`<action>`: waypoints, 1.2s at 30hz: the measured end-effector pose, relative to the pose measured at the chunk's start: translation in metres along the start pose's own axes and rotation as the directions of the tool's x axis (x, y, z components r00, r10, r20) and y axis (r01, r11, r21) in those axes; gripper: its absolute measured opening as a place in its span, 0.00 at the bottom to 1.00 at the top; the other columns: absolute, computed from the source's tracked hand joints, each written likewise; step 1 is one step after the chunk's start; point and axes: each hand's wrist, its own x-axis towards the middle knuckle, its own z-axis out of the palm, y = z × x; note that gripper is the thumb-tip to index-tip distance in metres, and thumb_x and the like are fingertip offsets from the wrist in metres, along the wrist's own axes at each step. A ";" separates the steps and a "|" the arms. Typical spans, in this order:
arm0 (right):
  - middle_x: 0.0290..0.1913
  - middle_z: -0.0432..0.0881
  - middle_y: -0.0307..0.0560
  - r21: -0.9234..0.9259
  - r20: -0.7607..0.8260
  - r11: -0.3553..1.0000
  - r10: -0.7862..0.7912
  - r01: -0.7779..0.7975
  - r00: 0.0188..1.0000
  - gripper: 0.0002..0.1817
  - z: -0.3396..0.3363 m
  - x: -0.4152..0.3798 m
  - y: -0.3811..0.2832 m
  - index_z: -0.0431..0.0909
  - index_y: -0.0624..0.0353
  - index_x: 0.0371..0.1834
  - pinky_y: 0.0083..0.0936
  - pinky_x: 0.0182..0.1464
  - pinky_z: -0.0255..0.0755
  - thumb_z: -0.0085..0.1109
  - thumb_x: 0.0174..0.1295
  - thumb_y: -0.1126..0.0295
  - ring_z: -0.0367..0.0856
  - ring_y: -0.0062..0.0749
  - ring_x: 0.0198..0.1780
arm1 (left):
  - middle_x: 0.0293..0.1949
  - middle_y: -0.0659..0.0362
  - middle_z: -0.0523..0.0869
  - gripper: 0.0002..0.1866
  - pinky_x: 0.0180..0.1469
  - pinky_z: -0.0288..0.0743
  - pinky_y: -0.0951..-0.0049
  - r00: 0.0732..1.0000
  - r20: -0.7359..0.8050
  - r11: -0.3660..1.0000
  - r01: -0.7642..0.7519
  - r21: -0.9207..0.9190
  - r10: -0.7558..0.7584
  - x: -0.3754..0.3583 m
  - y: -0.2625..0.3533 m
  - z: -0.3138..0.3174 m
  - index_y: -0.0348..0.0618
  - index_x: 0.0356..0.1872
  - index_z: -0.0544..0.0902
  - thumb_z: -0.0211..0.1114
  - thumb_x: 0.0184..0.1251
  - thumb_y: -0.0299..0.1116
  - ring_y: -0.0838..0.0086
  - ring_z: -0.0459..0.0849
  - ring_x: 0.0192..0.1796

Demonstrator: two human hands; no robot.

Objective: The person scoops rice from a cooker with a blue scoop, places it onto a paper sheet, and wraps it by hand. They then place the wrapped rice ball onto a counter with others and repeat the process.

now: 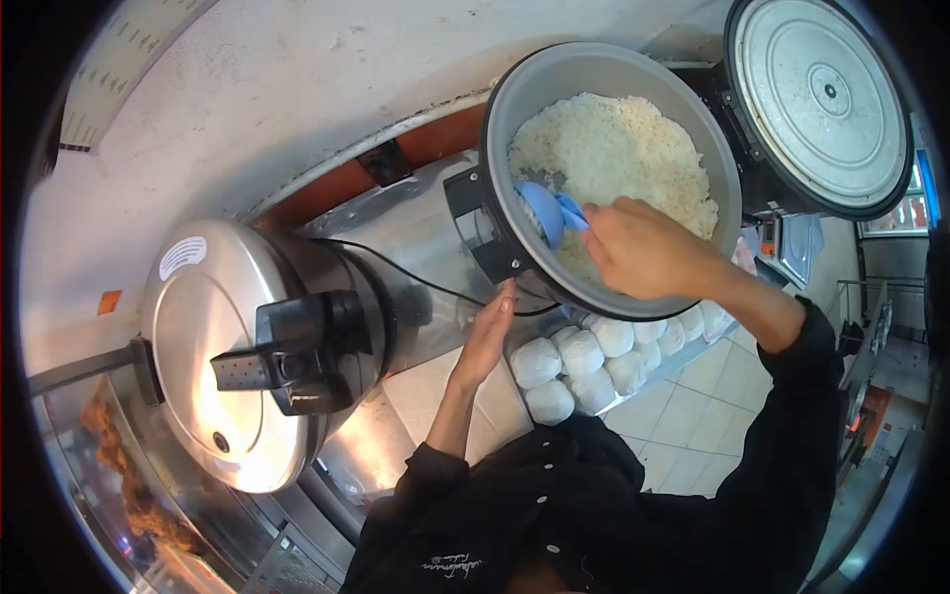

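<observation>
My right hand (643,247) is closed round the handle of a blue rice scoop (542,211) inside a large open rice cooker (727,163). The scoop's bowl tips against the near left inner wall and has white rice in it. Cooked rice (618,139) covers much of the pot's bottom, and a patch of grey base shows beside the scoop. My left hand (487,335) has its fingers stretched up along the pot's outer side, just below the black side handle (477,223); the fingertips are partly hidden there.
Rounded white wrapped packs (591,391) stand in rows beside the cooker. A second, lidded steel cooker (223,346) is at left, with a black cable (401,272) near it. The open cooker's raised lid (826,99) is at upper right. A glass display case (129,475) holds browned food.
</observation>
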 end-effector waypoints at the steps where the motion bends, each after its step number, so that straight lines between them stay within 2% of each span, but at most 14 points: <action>1: 0.30 0.80 0.65 0.008 -0.007 1.000 -0.008 0.008 1.000 0.15 0.002 0.001 0.000 0.82 0.69 0.47 0.40 0.40 0.73 0.53 0.76 0.65 0.77 0.56 0.29 | 0.86 0.46 0.48 0.44 0.84 0.45 0.51 1.000 -0.004 1.000 0.001 0.012 -0.001 -0.001 0.003 0.001 0.38 0.85 0.48 0.41 0.84 0.64 0.56 0.47 0.86; 5: 0.27 0.78 0.59 0.094 0.080 0.996 -0.012 0.004 0.997 0.15 0.000 0.024 0.031 0.81 0.66 0.46 0.36 0.37 0.75 0.53 0.76 0.63 0.75 0.46 0.25 | 0.83 0.47 0.60 0.39 0.83 0.51 0.57 0.990 -0.128 0.995 -0.045 0.090 0.057 -0.006 0.015 0.003 0.36 0.83 0.55 0.44 0.87 0.58 0.57 0.58 0.84; 7: 0.26 0.77 0.54 0.185 0.096 0.983 -0.038 0.019 0.995 0.15 -0.002 0.018 0.052 0.81 0.65 0.47 0.31 0.33 0.74 0.53 0.77 0.62 0.73 0.39 0.22 | 0.78 0.47 0.70 0.35 0.79 0.58 0.61 0.976 -0.210 0.998 -0.055 0.021 0.058 -0.013 0.022 0.004 0.35 0.80 0.65 0.48 0.87 0.53 0.60 0.73 0.76; 9: 0.27 0.80 0.44 0.610 0.217 0.763 0.101 -0.216 0.971 0.19 -0.005 0.005 0.070 0.84 0.65 0.51 0.25 0.22 0.64 0.50 0.79 0.59 0.70 0.25 0.17 | 0.71 0.49 0.76 0.31 0.75 0.63 0.63 0.960 -0.270 0.997 -0.071 0.043 0.080 -0.035 0.023 0.001 0.35 0.76 0.69 0.51 0.86 0.49 0.62 0.77 0.70; 12: 0.28 0.72 0.33 0.802 0.177 0.563 0.094 -0.199 0.980 0.22 -0.002 -0.025 0.079 0.80 0.59 0.64 0.15 0.20 0.55 0.49 0.82 0.55 0.60 0.10 0.20 | 0.50 0.54 0.91 0.19 0.60 0.77 0.70 0.898 -0.420 0.982 -0.063 0.176 0.133 -0.091 0.002 -0.014 0.36 0.66 0.82 0.60 0.83 0.36 0.67 0.88 0.52; 15: 0.27 0.71 0.34 0.821 -0.055 0.569 0.161 -0.046 0.985 0.26 -0.001 -0.067 0.051 0.76 0.60 0.72 0.16 0.21 0.57 0.50 0.82 0.54 0.62 0.13 0.19 | 0.52 0.51 0.89 0.21 0.63 0.76 0.64 0.857 -0.494 0.904 0.089 0.419 0.144 -0.162 -0.038 -0.041 0.40 0.66 0.82 0.66 0.76 0.32 0.62 0.87 0.57; 17: 0.27 0.72 0.35 0.847 -0.125 0.532 0.221 -0.012 0.967 0.27 0.007 -0.096 0.023 0.73 0.61 0.74 0.16 0.21 0.57 0.49 0.82 0.55 0.62 0.13 0.19 | 0.59 0.50 0.85 0.27 0.69 0.71 0.56 0.864 -0.388 0.500 0.194 0.844 0.320 -0.206 -0.056 -0.053 0.45 0.67 0.81 0.72 0.66 0.30 0.56 0.81 0.66; 18: 0.28 0.72 0.36 0.869 -0.209 0.493 0.301 0.035 0.931 0.28 0.016 -0.109 0.009 0.71 0.63 0.77 0.16 0.21 0.58 0.49 0.82 0.56 0.63 0.14 0.19 | 0.71 0.46 0.74 0.38 0.74 0.62 0.45 0.881 -0.424 0.476 0.287 0.831 0.209 -0.227 -0.066 -0.058 0.53 0.73 0.77 0.78 0.57 0.33 0.48 0.68 0.76; 22: 0.29 0.74 0.38 0.952 -0.224 0.278 0.354 0.126 0.908 0.30 0.068 -0.155 -0.033 0.67 0.65 0.78 0.16 0.22 0.61 0.50 0.82 0.58 0.66 0.15 0.20 | 0.81 0.40 0.55 0.54 0.75 0.55 0.36 0.903 -0.423 0.270 0.390 0.880 0.076 -0.271 -0.087 -0.061 0.63 0.81 0.67 0.84 0.49 0.42 0.40 0.55 0.81; 25: 0.30 0.75 0.38 0.987 -0.128 0.139 0.385 0.080 0.914 0.30 0.120 -0.175 -0.071 0.65 0.65 0.79 0.15 0.22 0.60 0.53 0.81 0.59 0.67 0.14 0.21 | 0.82 0.42 0.55 0.56 0.76 0.54 0.37 0.915 -0.380 0.279 0.332 0.901 0.137 -0.283 -0.102 -0.065 0.64 0.81 0.66 0.85 0.46 0.43 0.42 0.55 0.81; 29: 0.31 0.77 0.37 0.955 -0.211 0.255 0.228 0.151 0.951 0.28 0.227 -0.174 -0.094 0.66 0.65 0.79 0.18 0.26 0.65 0.53 0.81 0.64 0.69 0.16 0.25 | 0.82 0.44 0.55 0.58 0.76 0.54 0.38 0.912 -0.381 0.268 0.333 0.904 0.151 -0.284 -0.103 -0.069 0.66 0.81 0.66 0.86 0.43 0.45 0.44 0.56 0.81; 31: 0.32 0.79 0.41 0.453 -0.702 0.763 -0.013 0.461 0.712 0.26 0.312 -0.144 -0.095 0.69 0.61 0.79 0.26 0.33 0.72 0.52 0.79 0.69 0.76 0.26 0.30 | 0.81 0.44 0.56 0.58 0.76 0.54 0.40 0.912 -0.385 0.228 0.349 0.909 0.138 -0.282 -0.102 -0.068 0.66 0.81 0.66 0.86 0.41 0.47 0.45 0.56 0.81; 33: 0.39 0.80 0.47 0.522 -0.524 0.822 0.098 0.229 0.846 0.24 0.360 -0.141 -0.127 0.74 0.60 0.75 0.37 0.40 0.78 0.56 0.77 0.71 0.81 0.39 0.37 | 0.81 0.45 0.56 0.59 0.76 0.54 0.40 0.911 -0.387 0.223 0.352 0.909 0.142 -0.281 -0.102 -0.070 0.67 0.81 0.66 0.86 0.41 0.49 0.46 0.56 0.81; 36: 0.36 0.73 0.48 0.057 -0.460 0.973 -0.172 0.222 0.871 0.30 0.450 -0.120 -0.128 0.73 0.50 0.77 0.41 0.38 0.80 0.58 0.71 0.75 0.82 0.46 0.34 | 0.81 0.46 0.56 0.59 0.76 0.54 0.40 0.914 -0.380 0.228 0.344 0.911 0.140 -0.285 -0.103 -0.071 0.67 0.81 0.66 0.86 0.41 0.52 0.46 0.56 0.81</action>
